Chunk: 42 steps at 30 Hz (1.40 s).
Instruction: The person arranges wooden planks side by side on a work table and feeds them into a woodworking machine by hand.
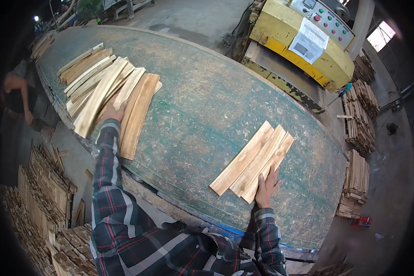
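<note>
On the left of the worktable, my left hand (114,112) is closed at the near end of a pale wooden board (129,86); its fingertips are partly hidden. That board is part of a loose, overlapping pile of wooden boards (89,69). Beside the hand, a browner wooden board (139,117) lies at the pile's right side. Farther right, my right hand (267,188) rests with fingers stretched out at the near end of the rightmost of three boards (261,161). These three lie side by side, slanting away to the right.
The worn green worktable (188,119) carries wood dust. Beyond it stands a yellow machine (299,46) with a button panel. Stacked wood (354,184) lines the right side, and more stacks (46,193) stand at lower left. Another person (18,92) is at the far left.
</note>
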Motion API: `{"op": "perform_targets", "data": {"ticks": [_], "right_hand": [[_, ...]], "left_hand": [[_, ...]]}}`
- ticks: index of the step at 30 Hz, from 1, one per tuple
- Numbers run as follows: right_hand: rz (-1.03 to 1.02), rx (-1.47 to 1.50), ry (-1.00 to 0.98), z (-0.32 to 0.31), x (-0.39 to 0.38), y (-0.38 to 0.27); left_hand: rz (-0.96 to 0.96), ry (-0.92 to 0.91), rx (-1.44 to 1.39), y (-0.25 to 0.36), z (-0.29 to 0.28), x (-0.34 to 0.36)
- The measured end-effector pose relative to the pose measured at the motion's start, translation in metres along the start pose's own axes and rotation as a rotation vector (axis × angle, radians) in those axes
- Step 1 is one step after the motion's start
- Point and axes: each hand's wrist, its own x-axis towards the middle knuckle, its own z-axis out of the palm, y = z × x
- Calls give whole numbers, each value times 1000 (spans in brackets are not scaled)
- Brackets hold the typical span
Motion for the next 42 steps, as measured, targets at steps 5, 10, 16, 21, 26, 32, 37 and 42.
{"op": "perform_targets", "data": {"ticks": [5,10,16,21,26,32,37,42], "right_hand": [[25,-3,48,-1,-1,6],[-38,-83,59,4,3,17],[-110,-94,61,-1,9,22],[-71,-157,126,-44,3,60],[48,-277,145,-56,-15,47],[-105,-141,272,-33,-18,-7],[-98,-278,215,-2,-18,-8],[-88,-321,212,-11,-14,3]], "left_hand": [[222,109,-4,55,46,-70],[398,169,22,167,93,-191],[665,33,2,262,119,-283],[724,-165,-139,283,126,-311],[603,67,-192,263,114,-225],[850,251,181,243,134,-305],[853,119,189,238,145,-422],[946,190,177,234,156,-380]]}}
